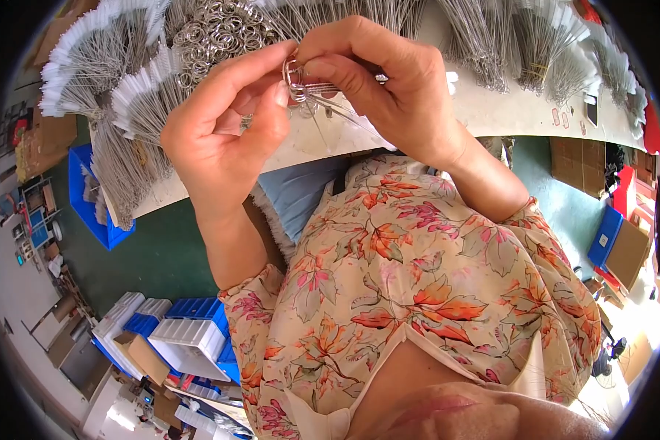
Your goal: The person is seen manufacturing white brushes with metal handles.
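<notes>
Above the near edge of the table, my two hands meet at a small split key ring (287, 73). My left hand (224, 125) is closed, its thumb and forefinger pinching the ring. The closed fingers of my right hand (400, 88) grip several thin wire-stemmed brushes (337, 110), and its fingertips touch the ring too. The looped wire ends gather at the ring's lower part. Most of the stems' length is hidden behind my right hand. Right behind my left hand lies a heap of loose metal rings (216, 33).
Bundles of wire brushes with white bristles (136, 92) cover the table's left side; more bundles (550, 44) lie at the far right. A blue bin (114, 233) stands below the left table edge. Stacked plastic crates (187, 334) and a cardboard box (578, 165) are on the floor.
</notes>
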`<state>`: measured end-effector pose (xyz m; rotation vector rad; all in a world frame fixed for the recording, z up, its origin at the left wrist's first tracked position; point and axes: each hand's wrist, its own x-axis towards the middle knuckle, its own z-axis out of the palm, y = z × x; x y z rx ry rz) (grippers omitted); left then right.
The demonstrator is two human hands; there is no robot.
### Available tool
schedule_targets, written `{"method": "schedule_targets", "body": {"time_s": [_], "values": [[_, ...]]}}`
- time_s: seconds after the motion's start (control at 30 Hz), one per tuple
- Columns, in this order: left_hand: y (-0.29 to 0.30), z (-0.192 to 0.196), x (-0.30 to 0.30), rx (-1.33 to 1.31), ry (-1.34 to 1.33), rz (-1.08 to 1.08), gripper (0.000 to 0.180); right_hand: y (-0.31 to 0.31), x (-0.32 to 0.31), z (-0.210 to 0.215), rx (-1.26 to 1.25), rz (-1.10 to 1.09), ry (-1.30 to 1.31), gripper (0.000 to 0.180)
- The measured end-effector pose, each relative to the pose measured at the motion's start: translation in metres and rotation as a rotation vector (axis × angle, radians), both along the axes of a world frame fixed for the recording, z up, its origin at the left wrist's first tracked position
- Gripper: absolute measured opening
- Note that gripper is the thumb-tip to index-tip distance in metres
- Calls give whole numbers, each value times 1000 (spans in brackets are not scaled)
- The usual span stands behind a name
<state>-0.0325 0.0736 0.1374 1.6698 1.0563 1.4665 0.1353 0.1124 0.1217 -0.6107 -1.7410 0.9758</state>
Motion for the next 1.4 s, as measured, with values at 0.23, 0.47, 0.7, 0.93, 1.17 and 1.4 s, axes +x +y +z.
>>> {"method": "schedule_targets", "body": {"time_s": [0.23,0.47,0.7,0.93,1.17,1.4], "values": [[4,2,-1,-117,-88,8,27,6,5,3,-116,160,-53,13],[20,1,-14,-158,151,23,16,28,2,-6,-645,440,84,16],[32,-2,-12,-297,-46,-60,18,38,0,-13,-668,372,146,13],[39,-12,-24,-363,-183,-55,19,39,-5,-17,-585,371,108,12],[36,-2,-15,-271,311,110,17,37,-10,-19,-677,294,111,11],[51,-47,-25,-452,-575,45,16,39,-19,-34,-552,221,172,10]]}}
